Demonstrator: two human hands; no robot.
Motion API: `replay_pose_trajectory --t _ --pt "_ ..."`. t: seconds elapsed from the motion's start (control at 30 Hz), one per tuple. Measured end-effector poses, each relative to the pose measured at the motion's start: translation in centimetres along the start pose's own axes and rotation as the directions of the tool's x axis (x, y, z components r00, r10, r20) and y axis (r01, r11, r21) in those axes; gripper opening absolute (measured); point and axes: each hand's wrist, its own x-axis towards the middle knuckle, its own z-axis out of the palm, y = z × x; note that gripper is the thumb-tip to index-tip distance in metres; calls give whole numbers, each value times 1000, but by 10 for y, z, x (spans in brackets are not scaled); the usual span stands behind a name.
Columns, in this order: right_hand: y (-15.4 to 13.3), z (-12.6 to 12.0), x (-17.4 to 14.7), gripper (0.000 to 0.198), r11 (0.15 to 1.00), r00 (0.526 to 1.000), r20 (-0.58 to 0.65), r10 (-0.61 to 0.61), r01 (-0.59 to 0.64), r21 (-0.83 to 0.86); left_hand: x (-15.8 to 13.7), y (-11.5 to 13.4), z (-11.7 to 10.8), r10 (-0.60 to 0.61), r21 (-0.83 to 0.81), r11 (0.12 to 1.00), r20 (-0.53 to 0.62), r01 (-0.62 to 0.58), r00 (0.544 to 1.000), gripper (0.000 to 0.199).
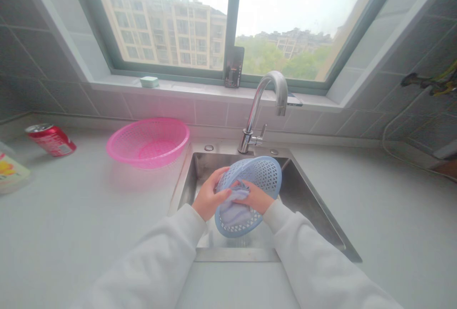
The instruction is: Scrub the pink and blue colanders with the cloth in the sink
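Note:
Over the sink (235, 254) I see a blue plastic basket (269, 175) with a perforated wall, tilted so its inside faces me. My left hand (210, 194) grips its left rim, thumb on the inner side and fingers behind the wall. Inside the basket, my right hand (255, 196) is closed on a pale lavender cloth (235, 211), which lies bunched against the perforated wall. Part of the cloth and some right fingertips are hidden in its folds. The sink's bottom below looks wet.
A chrome faucet (252, 114) rises behind the sink. On the left counter stand a pink perforated basket (150, 149), a red can (52, 140) lying tilted and a partly cut-off container (12, 168). A green soap-like block (149, 81) sits on the windowsill.

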Motion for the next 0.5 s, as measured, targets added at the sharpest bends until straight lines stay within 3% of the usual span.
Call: replay_pose_trajectory --t 0.07,0.13,0.27,0.33,0.5 --pt "0 0 1 34 983 997 74 32 -18 -185 0 -1 0 -6 -18 1000 5 6 1000 79" --pt "0 -2 2 34 979 997 61 38 -25 -201 1 -2 0 -1 -12 1000 10 1 1000 79" --pt "-3 -4 3 39 999 995 -98 17 -13 44 1 0 0 18 -9 1000 -5 -18 1000 81" --pt "-3 -4 3 39 994 993 -119 23 -10 113 2 0 0 14 -19 1000 -15 -14 1000 80" --pt "0 -7 1 29 969 998 -2 59 -58 -239 2 -2 -1 21 -10 1000 -45 -21 999 81"
